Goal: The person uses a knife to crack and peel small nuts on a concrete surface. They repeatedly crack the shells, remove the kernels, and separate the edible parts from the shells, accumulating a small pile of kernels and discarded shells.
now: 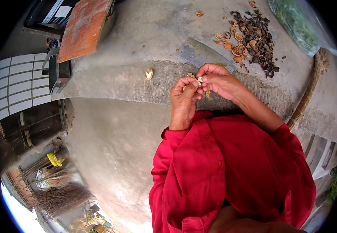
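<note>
My left hand (pixel 186 96) and my right hand (pixel 220 83) meet over the edge of a concrete ledge, fingertips closed on a small pale walnut piece (pixel 199 80). Bits of walnut kernel (pixel 208 93) lie on the ledge under and behind the fingers; the left fingers partly cover another bit. A halved walnut (pixel 149 74), cut side up, rests to the left of the hands. Just beyond the hands, a wide metal blade (pixel 204 54) lies flat, its near end partly hidden by my right hand. Farther right is a heap of dark husks (pixel 257 40), with brown walnut shells (pixel 236 51) along its left side.
A plastic bag of greens (pixel 296 26) lies at the upper right, near a woven straw rope or handle (pixel 308 90). An orange board (pixel 84 29) stands at the upper left beside white tiles (pixel 19 84). Bundled twigs (pixel 63 199) lie at the lower left.
</note>
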The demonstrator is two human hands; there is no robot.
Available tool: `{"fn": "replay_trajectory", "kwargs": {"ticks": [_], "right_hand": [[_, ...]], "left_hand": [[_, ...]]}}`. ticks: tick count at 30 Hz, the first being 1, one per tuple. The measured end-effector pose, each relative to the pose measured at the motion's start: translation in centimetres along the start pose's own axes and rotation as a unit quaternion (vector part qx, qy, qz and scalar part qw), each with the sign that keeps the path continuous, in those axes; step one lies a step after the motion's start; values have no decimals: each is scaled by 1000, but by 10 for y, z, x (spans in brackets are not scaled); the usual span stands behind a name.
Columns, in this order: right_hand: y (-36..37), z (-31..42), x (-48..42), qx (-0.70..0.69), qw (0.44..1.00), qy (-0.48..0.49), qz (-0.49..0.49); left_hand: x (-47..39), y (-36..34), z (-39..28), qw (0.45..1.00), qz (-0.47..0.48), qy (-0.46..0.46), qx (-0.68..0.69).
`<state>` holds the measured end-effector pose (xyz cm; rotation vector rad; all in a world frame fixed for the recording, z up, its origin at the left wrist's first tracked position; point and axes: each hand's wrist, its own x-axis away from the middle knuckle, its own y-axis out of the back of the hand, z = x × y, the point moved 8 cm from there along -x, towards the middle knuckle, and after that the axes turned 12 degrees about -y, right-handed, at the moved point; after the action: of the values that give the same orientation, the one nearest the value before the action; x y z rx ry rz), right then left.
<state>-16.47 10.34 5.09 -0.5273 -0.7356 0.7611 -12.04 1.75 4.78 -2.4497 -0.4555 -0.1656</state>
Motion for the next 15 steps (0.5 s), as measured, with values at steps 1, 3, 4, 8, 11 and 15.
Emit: {"fn": "replay_trajectory", "kwargs": {"ticks": [1, 3, 4, 8, 11, 15], "right_hand": [[1, 0, -1, -7, 1000, -2, -1], [2, -1, -1, -22, 1000, -3, 0], [2, -2, -1, -31, 1000, -3, 1], [3, -3, -2, -56, 998, -6, 7], [2, -3, -1, -70, 997, -6, 12], [4, -3, -2, -90, 996, 3, 23]], "left_hand": [[0, 0, 0, 1000, 1, 1, 2], [0, 0, 1, 1000, 3, 3, 7], [0, 0, 1, 1000, 3, 3, 11], [0, 2, 1, 1000, 3, 6, 17], [-1, 3, 2, 1000, 5, 7, 19], [-1, 2, 3, 1000, 6, 9, 18]]}}
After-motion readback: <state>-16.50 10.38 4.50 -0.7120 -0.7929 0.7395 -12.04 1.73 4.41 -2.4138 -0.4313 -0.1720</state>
